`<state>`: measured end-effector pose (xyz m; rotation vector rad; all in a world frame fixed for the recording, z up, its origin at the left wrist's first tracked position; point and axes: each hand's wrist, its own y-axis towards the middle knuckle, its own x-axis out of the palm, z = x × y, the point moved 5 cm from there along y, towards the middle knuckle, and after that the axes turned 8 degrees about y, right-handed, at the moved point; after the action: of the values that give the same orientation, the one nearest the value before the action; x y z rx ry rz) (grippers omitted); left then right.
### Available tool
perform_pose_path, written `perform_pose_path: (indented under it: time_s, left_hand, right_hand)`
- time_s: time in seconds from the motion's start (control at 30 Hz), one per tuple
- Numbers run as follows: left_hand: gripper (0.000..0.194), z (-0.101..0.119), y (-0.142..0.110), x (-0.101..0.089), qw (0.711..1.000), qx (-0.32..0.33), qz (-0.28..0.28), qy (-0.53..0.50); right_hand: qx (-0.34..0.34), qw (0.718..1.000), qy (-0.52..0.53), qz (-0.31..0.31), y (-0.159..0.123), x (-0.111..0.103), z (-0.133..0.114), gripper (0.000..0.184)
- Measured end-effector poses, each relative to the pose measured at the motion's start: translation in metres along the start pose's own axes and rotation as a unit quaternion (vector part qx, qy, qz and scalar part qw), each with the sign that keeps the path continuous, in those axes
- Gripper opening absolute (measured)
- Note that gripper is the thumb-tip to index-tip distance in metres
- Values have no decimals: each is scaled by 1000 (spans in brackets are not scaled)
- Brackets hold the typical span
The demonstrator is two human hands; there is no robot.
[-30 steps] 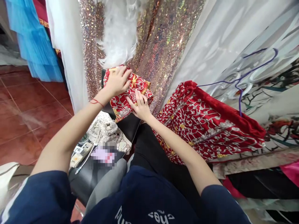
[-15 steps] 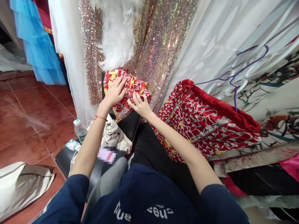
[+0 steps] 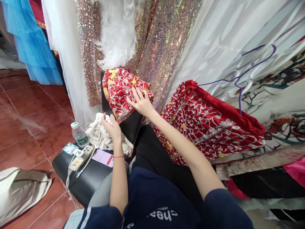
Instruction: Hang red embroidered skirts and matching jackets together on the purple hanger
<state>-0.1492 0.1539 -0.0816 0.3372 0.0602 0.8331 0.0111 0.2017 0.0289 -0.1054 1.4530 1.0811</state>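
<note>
A folded red garment (image 3: 119, 92) with silver and gold embroidery lies at the far end of a black padded bench (image 3: 89, 184). My right hand (image 3: 141, 102) rests on its right side, fingers spread. Over a white spotted cloth bag (image 3: 96, 127) nearer to me hovers my left hand (image 3: 112, 127), its fingers apart and nothing in them. To the right, a matching red embroidered garment (image 3: 202, 127) hangs from a purple hanger (image 3: 240, 92).
On the bench's left part are a water bottle (image 3: 80, 135), a power strip (image 3: 81, 158) with cables, and a phone (image 3: 102, 158). Sequinned fabric (image 3: 164, 44) and white feathers (image 3: 116, 35) hang behind. A pale bag (image 3: 21, 187) lies on the tiled floor.
My left hand has lifted off the folded red garment and come back toward me, over the spotted bag. The right hand stays on the garment. The power strip and phone are now uncovered.
</note>
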Motion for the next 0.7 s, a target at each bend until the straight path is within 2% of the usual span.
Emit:
perform_pose_path:
  time_s: [0.07,0.13,0.2,0.23,0.3,0.37,0.43,0.53,0.6,0.7]
  left_hand:
    - [67,-33,-15,8,988,-125,-44,-73]
    - [85,-43,-25,20,957,-192,-134,-172]
    - [94,-30,-27,28,924,-180,-191,-277]
    - [93,-18,-26,29,916,-152,-202,-313]
    - [83,10,-23,32,920,-78,-210,-322]
    - [77,34,-21,43,921,-51,-238,-303]
    - [68,54,-19,57,922,-56,-230,-305]
    - [53,74,-19,78,939,-73,-175,-288]
    - [46,79,-19,87,945,-93,-131,-283]
    - [46,81,-15,94,940,-111,-90,-311]
  right_hand:
    - [3,1000,-10,-11,8,-4,-1,43]
    - [7,1000,-22,-14,15,-11,-4,45]
    - [15,1000,-22,-9,19,-23,-6,47]
    - [23,1000,-16,-2,20,-29,-5,47]
    - [44,999,4,22,19,-41,1,47]
    - [59,996,27,54,16,-52,10,47]
    - [64,993,48,85,10,-58,19,44]
    - [57,989,71,113,1,-64,27,40]
    - [49,988,82,123,-4,-67,28,38]
    - [37,986,96,128,-8,-73,29,33]
